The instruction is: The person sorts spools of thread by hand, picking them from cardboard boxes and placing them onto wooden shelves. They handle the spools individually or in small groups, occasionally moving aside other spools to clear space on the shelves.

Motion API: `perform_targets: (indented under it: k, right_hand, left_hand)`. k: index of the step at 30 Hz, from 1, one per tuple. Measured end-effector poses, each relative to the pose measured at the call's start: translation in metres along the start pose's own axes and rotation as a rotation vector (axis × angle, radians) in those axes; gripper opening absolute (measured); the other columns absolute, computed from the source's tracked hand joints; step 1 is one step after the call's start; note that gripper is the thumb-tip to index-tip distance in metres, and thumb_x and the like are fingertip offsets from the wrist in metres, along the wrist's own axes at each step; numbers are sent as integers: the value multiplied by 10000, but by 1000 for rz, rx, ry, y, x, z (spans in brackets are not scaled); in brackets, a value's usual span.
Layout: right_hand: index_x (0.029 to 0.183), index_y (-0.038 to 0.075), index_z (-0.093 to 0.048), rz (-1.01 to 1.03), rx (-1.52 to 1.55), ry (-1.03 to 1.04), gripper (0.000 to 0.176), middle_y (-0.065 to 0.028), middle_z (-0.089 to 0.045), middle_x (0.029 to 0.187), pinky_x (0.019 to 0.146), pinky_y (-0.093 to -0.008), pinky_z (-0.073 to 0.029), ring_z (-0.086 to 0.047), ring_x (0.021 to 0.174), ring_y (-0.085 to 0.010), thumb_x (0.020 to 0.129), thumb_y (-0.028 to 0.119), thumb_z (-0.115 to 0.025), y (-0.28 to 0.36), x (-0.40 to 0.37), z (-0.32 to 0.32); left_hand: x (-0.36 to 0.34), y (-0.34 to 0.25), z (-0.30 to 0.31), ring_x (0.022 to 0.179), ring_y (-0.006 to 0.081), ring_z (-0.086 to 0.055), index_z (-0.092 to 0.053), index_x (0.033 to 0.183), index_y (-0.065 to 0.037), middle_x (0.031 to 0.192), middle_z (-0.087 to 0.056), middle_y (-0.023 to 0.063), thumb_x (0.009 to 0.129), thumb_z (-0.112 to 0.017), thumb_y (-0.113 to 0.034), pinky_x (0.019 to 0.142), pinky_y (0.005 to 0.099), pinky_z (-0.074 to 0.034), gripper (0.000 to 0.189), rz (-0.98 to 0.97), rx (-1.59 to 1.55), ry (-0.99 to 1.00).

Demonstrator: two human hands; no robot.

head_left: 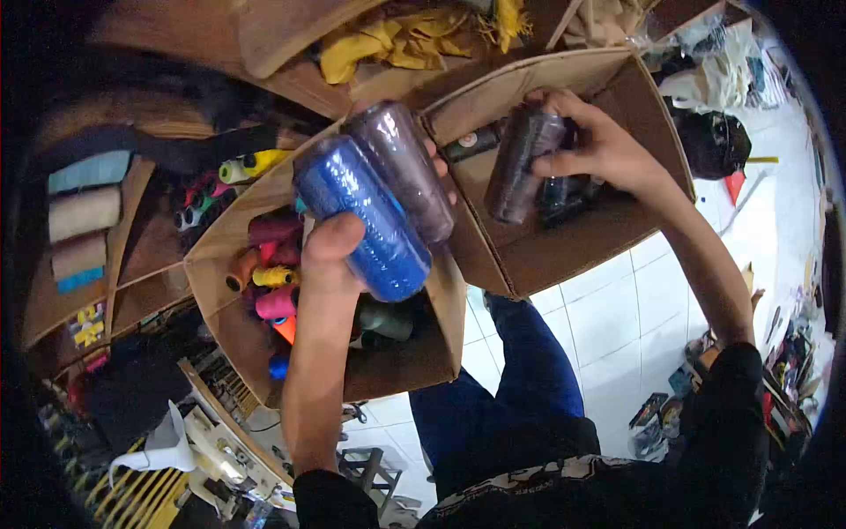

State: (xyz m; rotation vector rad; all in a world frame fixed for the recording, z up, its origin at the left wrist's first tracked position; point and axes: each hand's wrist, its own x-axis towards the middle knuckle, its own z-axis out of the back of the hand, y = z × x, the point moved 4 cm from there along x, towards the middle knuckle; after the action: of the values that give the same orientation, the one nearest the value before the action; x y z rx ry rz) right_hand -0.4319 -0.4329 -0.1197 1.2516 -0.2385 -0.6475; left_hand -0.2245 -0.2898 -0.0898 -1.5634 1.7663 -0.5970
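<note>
Two plastic-wrapped thread spools, one blue [366, 220] and one greyish purple [405, 172], are gripped side by side in my left hand [333, 251], above the left cardboard box [405, 366]. My right hand [599, 145] has its fingers around a dark spool [526, 165] over the right cardboard box [608, 238]. Inside that box lie more dark spools [476, 141], partly hidden by my hand. The left box holds several colourful spools, among them a pink one [277, 303], a yellow one [274, 277] and a dark green one [386, 321].
Yellow cloth [361, 53] lies on the wooden surface behind the boxes. More small spools [233, 171] stand on a shelf at the left. A sewing machine [207, 450] is at the lower left. Plastic bags [718, 79] and clutter line the right side of the tiled floor [608, 309].
</note>
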Motion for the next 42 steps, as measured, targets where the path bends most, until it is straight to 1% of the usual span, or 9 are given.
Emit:
perform_targets:
  k: [2,5,18,21,26,31,34,40,42]
  right_hand:
    - [1057,39,-544,109,107,7,483,-128,-424,1316,1019,-342,-303,-396,1223,-224,701,245,-798,38,-7,-6]
    - [957,71,-593,316,182,-53,398,-36,-552,1022,894,-307,-385,-514,1013,-178,698,279,-810,95,-3,-46]
    - [1337,63,-394,449,-127,2,834,-168,-344,1370,1064,-374,-260,-343,1286,-283,671,347,-808,265,75,-409]
    - [1270,67,-468,451,-297,190,736,-244,-312,1388,1067,-412,-261,-303,1325,-370,656,276,-816,306,89,-497]
    - [1194,27,-526,241,78,347,590,-196,-425,1343,1037,-371,-319,-393,1280,-286,659,124,-756,321,145,-590]
    - [1175,-14,-535,-76,658,396,484,-140,-620,1030,832,-322,-481,-614,913,-212,750,167,-679,322,197,-621]
    - [1154,-34,-545,-331,911,534,447,-134,-624,1030,815,-344,-497,-623,867,-226,792,216,-621,327,215,-621]
    - [1178,-27,-517,-346,795,374,408,-133,-629,1071,831,-366,-502,-621,904,-227,842,200,-558,293,272,-619]
    - [1165,-27,-516,-348,746,373,391,-133,-623,1099,858,-369,-489,-606,965,-229,845,193,-558,294,289,-625]
  left_hand:
    - [-22,-16,-4,1174,307,-503,-288,1390,-35,1282,-466,170,578,-815,-304,992,451,-435,1005,-15,-84,52]
    - [-67,-38,-1,1139,273,-529,-307,1381,-41,1262,-485,155,555,-830,-296,952,409,-462,1011,-130,31,2]
    - [-346,-84,195,1078,238,-566,-354,1346,-9,1208,-541,122,584,-814,-332,912,366,-480,946,-303,-298,-335]
    - [-385,-118,239,1040,261,-593,-336,1356,-4,1217,-536,147,622,-797,-322,832,375,-532,923,-536,-390,-411]
    - [-451,-110,350,925,309,-651,-401,1311,-7,1091,-609,188,668,-773,-378,753,416,-571,831,-636,-572,-404]
    - [-448,-90,419,997,290,-615,-389,1336,-40,1171,-571,167,635,-765,-514,856,431,-525,926,-884,-909,-44]
    - [-427,-90,426,1027,266,-588,-324,1373,-58,1221,-533,146,586,-779,-554,885,436,-499,1035,-933,-901,-69]
    - [-376,-120,423,1089,217,-536,-196,1449,-95,1322,-458,102,488,-805,-634,941,446,-448,1258,-975,-828,-37]
    - [-369,-124,445,1169,258,-491,-193,1452,-118,1373,-415,115,501,-779,-656,962,542,-407,1240,-956,-877,-112]
